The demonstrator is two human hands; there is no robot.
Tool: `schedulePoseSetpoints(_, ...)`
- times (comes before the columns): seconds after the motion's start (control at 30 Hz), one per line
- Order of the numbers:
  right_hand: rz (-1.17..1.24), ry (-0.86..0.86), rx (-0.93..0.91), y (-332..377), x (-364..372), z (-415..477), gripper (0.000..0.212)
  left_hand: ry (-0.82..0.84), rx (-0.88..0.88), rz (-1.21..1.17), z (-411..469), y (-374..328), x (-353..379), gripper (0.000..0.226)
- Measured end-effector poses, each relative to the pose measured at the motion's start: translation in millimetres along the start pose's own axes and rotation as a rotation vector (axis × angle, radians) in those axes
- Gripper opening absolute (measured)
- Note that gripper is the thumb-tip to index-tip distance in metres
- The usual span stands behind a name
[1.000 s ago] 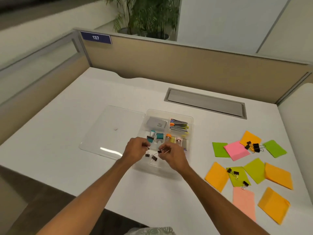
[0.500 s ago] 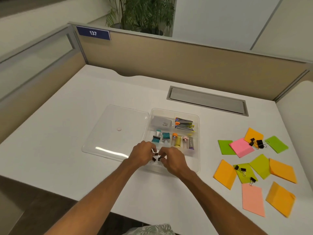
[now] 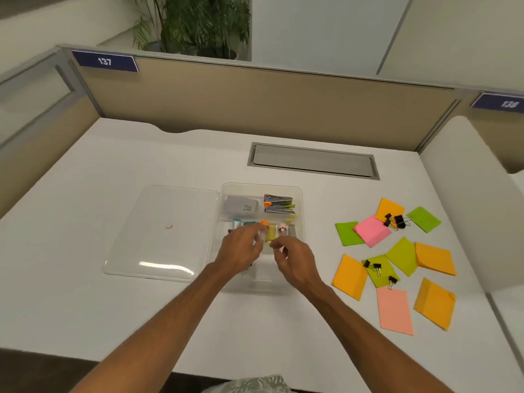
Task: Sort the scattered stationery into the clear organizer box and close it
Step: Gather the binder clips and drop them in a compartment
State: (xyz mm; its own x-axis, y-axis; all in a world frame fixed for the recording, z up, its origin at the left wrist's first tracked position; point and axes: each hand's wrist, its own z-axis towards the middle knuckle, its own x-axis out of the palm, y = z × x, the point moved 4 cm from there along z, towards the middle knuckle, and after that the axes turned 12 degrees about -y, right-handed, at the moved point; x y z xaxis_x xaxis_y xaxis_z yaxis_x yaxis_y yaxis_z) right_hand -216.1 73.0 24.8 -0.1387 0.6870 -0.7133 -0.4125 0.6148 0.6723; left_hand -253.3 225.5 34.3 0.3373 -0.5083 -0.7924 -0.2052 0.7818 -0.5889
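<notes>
The clear organizer box (image 3: pixel 301 199) sits open at the desk's middle, its lid (image 3: pixel 170 231) lying flat to the left. Inside are a grey packet (image 3: pixel 241 207), staplers (image 3: pixel 279 205) and small vials (image 3: pixel 272 231). My left hand (image 3: pixel 241 251) and my right hand (image 3: pixel 296 263) hover over the box's front compartments, fingers loosely curled, nothing visible in them. A dark clip shows under my left hand. Black binder clips (image 3: pixel 395 221) lie on coloured sticky notes (image 3: pixel 371 229) at the right, with more clips (image 3: pixel 374 266) further forward.
Orange, green and pink sticky notes (image 3: pixel 433 303) are spread over the right side of the white desk. A grey cable hatch (image 3: pixel 312 161) lies behind the box. Beige partition walls (image 3: pixel 255 100) enclose the desk at the back and left.
Both hands held black binder clips over the box's front compartment; now they have lifted slightly and parted, with no clips seen in the fingers. The camera has come closer.
</notes>
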Motion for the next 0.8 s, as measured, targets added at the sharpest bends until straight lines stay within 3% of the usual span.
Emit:
schedulePoseSetpoints(0.23, -0.092, -0.139, 0.130, -61, -64, -7, 0.017, 0.044, 0.128, -0.033, 12, -64, 47, 0.029)
schedulePoseSetpoints(0.4, -0.262, -0.198, 0.336, -131, -114, -20, 0.023, 0.130, 0.175, -0.063, 9, -107, 87, 0.029)
schedulePoseSetpoints(0.57, -0.460, -0.158, 0.518, -190, -153, -36, 0.024, 0.187, 0.190, -0.085, 1, -136, 120, 0.030)
schedulePoseSetpoints(0.8, -0.553, -0.017, 0.488, -226, -168, -46, 0.018, 0.248, 0.184, -0.043, -7, -164, 162, 0.031)
